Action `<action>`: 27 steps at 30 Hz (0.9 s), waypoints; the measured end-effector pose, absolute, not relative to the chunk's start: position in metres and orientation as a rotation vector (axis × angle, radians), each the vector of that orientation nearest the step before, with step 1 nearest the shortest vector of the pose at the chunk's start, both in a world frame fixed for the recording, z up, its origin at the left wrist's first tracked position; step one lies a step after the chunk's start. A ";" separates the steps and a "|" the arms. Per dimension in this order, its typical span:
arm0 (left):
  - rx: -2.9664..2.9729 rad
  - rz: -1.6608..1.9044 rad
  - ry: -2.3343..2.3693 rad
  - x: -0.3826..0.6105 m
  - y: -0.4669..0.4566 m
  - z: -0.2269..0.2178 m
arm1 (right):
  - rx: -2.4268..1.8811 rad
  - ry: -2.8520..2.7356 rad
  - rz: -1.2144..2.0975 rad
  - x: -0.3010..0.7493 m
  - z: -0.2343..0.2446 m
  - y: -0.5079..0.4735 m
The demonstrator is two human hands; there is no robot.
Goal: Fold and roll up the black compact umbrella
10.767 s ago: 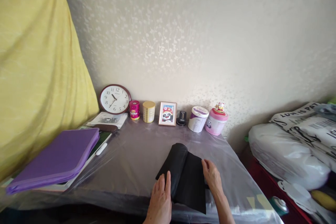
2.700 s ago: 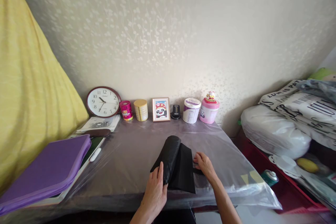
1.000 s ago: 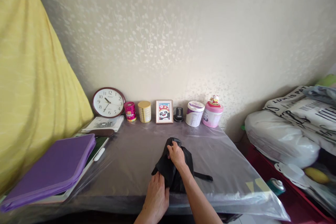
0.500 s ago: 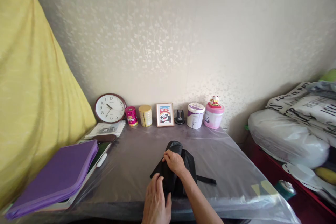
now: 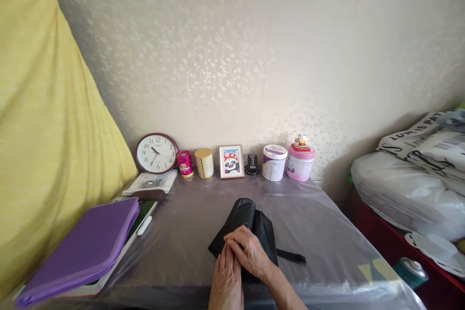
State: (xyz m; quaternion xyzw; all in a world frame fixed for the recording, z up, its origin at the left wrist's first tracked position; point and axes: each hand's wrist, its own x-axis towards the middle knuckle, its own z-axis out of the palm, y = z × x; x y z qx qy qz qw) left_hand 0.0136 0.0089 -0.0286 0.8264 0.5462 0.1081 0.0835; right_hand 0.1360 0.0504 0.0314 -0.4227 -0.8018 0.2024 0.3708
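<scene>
A black pleated nylon umbrella (image 5: 244, 212), collapsed, lies on the table with flaps spread to both sides. Its thin strap (image 5: 291, 255) sticks out to the right. My left hand (image 5: 227, 276) rests on the umbrella's near part, fingers stretched forward and side by side. Across its fingertips lies my right hand (image 5: 250, 252), its fingers pointing left and pressing on the fabric. The near end of the umbrella is covered by both hands.
A purple folder (image 5: 83, 247) lies on the left of the plastic-covered table (image 5: 174, 232). Along the wall stand a clock (image 5: 157, 153), a picture frame (image 5: 231, 161), several cans and tubs. A spray can (image 5: 410, 272) and bagged bedding (image 5: 403, 193) are at the right.
My right hand has come back toward me from the umbrella's upper part and now overlaps my left fingertips. My left fingers have drawn together. The view has shifted slightly.
</scene>
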 end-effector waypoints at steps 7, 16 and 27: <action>2.381 0.241 1.738 0.016 0.011 -0.028 | -1.148 -2.127 0.320 0.152 0.012 0.086; 2.263 -0.016 1.815 0.020 0.016 -0.002 | -1.458 -1.825 0.044 0.172 0.008 0.148; 2.212 -0.095 1.951 0.021 0.012 0.029 | -1.293 -1.792 0.136 0.177 0.004 0.096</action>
